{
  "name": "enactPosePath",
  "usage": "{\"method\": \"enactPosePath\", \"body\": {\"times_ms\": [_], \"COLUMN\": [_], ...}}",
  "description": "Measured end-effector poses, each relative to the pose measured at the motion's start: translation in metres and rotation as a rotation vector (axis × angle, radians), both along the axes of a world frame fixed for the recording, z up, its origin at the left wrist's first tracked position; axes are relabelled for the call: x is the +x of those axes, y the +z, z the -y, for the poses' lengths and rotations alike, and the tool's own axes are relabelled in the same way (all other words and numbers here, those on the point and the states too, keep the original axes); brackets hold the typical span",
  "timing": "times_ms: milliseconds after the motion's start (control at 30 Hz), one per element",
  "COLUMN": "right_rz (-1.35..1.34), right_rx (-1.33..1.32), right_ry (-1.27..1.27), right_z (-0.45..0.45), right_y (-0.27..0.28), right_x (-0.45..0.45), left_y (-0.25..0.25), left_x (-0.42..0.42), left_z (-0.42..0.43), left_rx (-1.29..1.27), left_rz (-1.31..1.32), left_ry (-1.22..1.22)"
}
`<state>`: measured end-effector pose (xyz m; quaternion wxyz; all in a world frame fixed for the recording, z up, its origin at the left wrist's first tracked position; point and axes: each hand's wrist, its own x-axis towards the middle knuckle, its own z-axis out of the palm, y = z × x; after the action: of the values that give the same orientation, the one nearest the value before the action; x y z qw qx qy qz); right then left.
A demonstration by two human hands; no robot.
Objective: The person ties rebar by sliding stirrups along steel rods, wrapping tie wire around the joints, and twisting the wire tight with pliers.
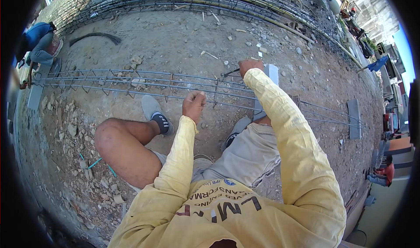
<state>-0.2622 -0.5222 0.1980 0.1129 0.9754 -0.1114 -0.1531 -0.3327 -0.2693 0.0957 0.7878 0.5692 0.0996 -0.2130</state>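
stony ground [166,38] | steel bar frame [216,92]: likely stiff, heavy; grip by long bars | left fingers [200,97] curled closed, contents unclear | right fingers [246,64] closed round dark tool [230,72]

right hand [251,67] grips dark tool [231,72] — near bars [170,86]

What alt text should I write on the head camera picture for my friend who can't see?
A person's right hand grips a slim dark tool near a long steel-bar frame above rubbly ground; the left hand is curled by the frame. Another person in blue crouches at the picture's left edge.
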Motion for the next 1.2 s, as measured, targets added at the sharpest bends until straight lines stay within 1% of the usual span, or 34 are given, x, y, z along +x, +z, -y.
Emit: {"method": "enactPosePath", "body": {"times_ms": [33, 133, 300, 467, 567, 633, 733, 767, 867, 900, 967, 1033, 1067, 1133, 1167, 1200], "right_rz": [0.001, 0.068, 0.066, 0.193, 0.275, 0.345, 0.509, 0.552, 0.582, 0.544, 0.416, 0.29, 0.263, 0.209, 0.149, 0.151], "right_rx": [0.081, 0.284, 0.369, 0.457, 0.502, 0.55, 0.606, 0.67, 1.175, 1.259, 0.951, 0.897, 0.994, 1.179, 1.179, 1.137], "right_ry": [-0.106, -0.279, -0.465, -0.473, -0.481, -0.515, -0.481, -0.468, -0.64, -0.652, -0.471, -0.484, -0.484, -0.476, -0.453, -0.45], "right_z": [0.011, 0.046, 0.069, 0.069, 0.071, 0.072, 0.078, 0.086, 0.082, 0.1, 0.111, 0.112, 0.112, 0.099, 0.103, 0.1], "right_y": [-0.01, -0.031, -0.032, -0.044, -0.049, -0.038, -0.019, -0.019, 0.024, 0.004, 0.006, 0.009, 0.009, 0.029, 0.022, 0.021], "right_x": [-0.002, -0.019, -0.018, -0.021, -0.021, -0.018, -0.023, -0.022, -0.048, -0.046, -0.058, -0.07, -0.078, -0.099, -0.101, -0.104], "left_y": [0.002, 0.008, 0.029, 0.041, 0.04, 0.033, 0.029, 0.028, 0.022, 0.019, 0.014, 0.01, 0.008, 0.0, -0.004, -0.009], "left_x": [-0.003, -0.008, -0.011, -0.012, -0.017, -0.02, -0.025, -0.026, -0.024, -0.023, -0.025, -0.028, -0.03, -0.033, -0.034, -0.036], "left_z": [0.0, 0.003, 0.004, 0.002, 0.004, 0.007, 0.007, 0.008, 0.009, 0.008, 0.008, 0.012, 0.013, 0.015, 0.018, 0.02], "left_rx": [0.019, 0.038, 0.026, 0.012, 0.032, 0.069, 0.076, 0.063, 0.042, 0.046, 0.076, 0.124, 0.139, 0.16, 0.173, 0.189], "left_rz": [-0.013, -0.026, -0.02, 0.025, 0.012, -0.01, -0.046, -0.054, -0.08, -0.085, -0.088, -0.091, -0.087, -0.08, -0.082, -0.084], "left_ry": [-0.017, -0.033, -0.072, -0.081, -0.099, -0.107, -0.115, -0.096, -0.059, -0.063, -0.063, -0.061, -0.071, -0.087, -0.111, -0.132]}}
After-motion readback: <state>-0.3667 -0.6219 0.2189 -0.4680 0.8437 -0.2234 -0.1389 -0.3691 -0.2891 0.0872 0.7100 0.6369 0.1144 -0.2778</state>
